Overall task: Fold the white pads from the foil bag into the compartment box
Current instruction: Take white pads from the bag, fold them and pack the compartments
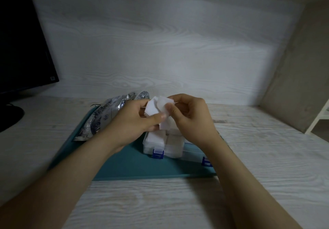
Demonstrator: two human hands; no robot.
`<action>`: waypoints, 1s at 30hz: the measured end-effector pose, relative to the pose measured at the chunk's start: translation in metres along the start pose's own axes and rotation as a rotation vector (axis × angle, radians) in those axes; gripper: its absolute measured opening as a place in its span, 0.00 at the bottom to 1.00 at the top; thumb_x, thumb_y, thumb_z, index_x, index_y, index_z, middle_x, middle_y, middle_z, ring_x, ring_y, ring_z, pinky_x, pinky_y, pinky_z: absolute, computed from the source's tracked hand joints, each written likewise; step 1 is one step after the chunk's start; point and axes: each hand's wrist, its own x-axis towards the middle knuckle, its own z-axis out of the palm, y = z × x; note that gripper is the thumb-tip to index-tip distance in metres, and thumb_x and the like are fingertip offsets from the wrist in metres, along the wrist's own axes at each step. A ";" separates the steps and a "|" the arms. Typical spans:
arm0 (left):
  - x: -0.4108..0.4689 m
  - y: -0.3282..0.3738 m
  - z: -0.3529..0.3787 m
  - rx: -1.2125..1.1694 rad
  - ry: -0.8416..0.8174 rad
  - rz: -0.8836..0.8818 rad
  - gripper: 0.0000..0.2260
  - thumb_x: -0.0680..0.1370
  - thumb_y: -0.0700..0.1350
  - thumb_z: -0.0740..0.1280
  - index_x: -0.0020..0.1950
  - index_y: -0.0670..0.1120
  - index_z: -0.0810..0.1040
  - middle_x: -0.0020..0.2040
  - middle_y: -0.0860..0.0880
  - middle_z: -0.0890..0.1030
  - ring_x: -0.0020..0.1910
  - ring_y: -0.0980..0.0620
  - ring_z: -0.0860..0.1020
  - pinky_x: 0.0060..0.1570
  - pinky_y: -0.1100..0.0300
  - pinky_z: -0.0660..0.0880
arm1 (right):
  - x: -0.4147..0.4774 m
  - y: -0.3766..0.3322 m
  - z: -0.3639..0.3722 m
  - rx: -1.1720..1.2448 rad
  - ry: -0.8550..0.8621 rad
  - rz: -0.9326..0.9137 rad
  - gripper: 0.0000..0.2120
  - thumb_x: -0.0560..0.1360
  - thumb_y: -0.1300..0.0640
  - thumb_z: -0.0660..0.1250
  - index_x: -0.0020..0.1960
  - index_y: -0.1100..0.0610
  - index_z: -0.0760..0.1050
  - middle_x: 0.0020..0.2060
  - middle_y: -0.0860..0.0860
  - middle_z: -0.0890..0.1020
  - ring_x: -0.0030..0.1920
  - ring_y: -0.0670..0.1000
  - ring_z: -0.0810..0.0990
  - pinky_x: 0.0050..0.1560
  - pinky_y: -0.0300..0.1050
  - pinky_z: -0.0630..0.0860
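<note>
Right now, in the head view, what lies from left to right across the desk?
Monitor → foil bag → left hand → white pad → right hand → white shelf frame at the edge.

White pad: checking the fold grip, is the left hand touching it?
Touching. Head view shows the left hand pinching the white pad, its thumb on top; the right hand pinches it too.

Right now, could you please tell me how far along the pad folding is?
Done: two near compartments of the compartment box already hold stored pads. In hand: the left hand and right hand pinch one white pad above the box, partly folded. Left: placing this pad; the foil bag lies beside the box, its contents hidden, so how many remain is unclear.
</note>
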 end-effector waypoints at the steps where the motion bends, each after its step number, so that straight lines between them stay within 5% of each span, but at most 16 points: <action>1: 0.001 -0.002 -0.001 0.053 0.043 0.015 0.12 0.80 0.40 0.74 0.63 0.46 0.84 0.54 0.47 0.88 0.56 0.47 0.87 0.54 0.50 0.85 | 0.000 0.000 -0.001 0.038 0.000 0.020 0.06 0.83 0.60 0.69 0.58 0.58 0.84 0.42 0.51 0.89 0.44 0.52 0.88 0.47 0.54 0.86; 4: 0.002 -0.003 -0.002 0.136 0.142 0.046 0.11 0.78 0.36 0.75 0.59 0.48 0.85 0.52 0.46 0.88 0.53 0.45 0.87 0.52 0.45 0.86 | 0.002 -0.001 -0.001 0.121 0.047 0.040 0.06 0.83 0.63 0.68 0.57 0.59 0.83 0.44 0.51 0.89 0.46 0.49 0.88 0.50 0.47 0.85; 9: 0.002 -0.001 -0.005 0.144 0.228 0.056 0.11 0.78 0.38 0.75 0.58 0.50 0.85 0.50 0.52 0.88 0.51 0.51 0.86 0.50 0.53 0.86 | 0.004 -0.006 -0.005 0.275 0.194 0.152 0.08 0.84 0.62 0.66 0.55 0.55 0.83 0.41 0.44 0.88 0.41 0.41 0.84 0.42 0.36 0.79; 13: 0.002 0.000 -0.005 0.104 0.206 0.040 0.12 0.82 0.37 0.71 0.62 0.51 0.84 0.54 0.53 0.88 0.54 0.53 0.86 0.52 0.56 0.85 | 0.003 -0.004 -0.010 0.317 0.039 0.215 0.08 0.83 0.63 0.67 0.57 0.57 0.84 0.47 0.56 0.87 0.44 0.50 0.82 0.45 0.46 0.79; 17: 0.002 0.006 -0.003 0.056 0.119 0.017 0.13 0.84 0.34 0.66 0.64 0.48 0.83 0.57 0.51 0.87 0.56 0.54 0.86 0.53 0.57 0.85 | 0.001 -0.005 -0.002 0.223 0.001 0.180 0.07 0.80 0.63 0.73 0.56 0.58 0.85 0.43 0.55 0.88 0.40 0.45 0.84 0.43 0.37 0.80; 22: 0.000 0.009 0.000 -0.007 0.072 0.005 0.17 0.84 0.31 0.63 0.58 0.52 0.83 0.54 0.51 0.88 0.56 0.53 0.87 0.52 0.60 0.84 | 0.003 0.002 0.000 0.135 0.098 0.178 0.08 0.76 0.59 0.78 0.55 0.55 0.86 0.42 0.53 0.88 0.42 0.50 0.87 0.47 0.44 0.85; 30: 0.001 0.009 -0.001 0.000 0.076 0.032 0.15 0.83 0.31 0.65 0.66 0.44 0.82 0.58 0.47 0.87 0.57 0.51 0.86 0.53 0.58 0.84 | 0.003 0.005 0.003 0.083 0.081 0.133 0.08 0.76 0.57 0.78 0.55 0.54 0.87 0.44 0.47 0.89 0.43 0.50 0.87 0.50 0.55 0.85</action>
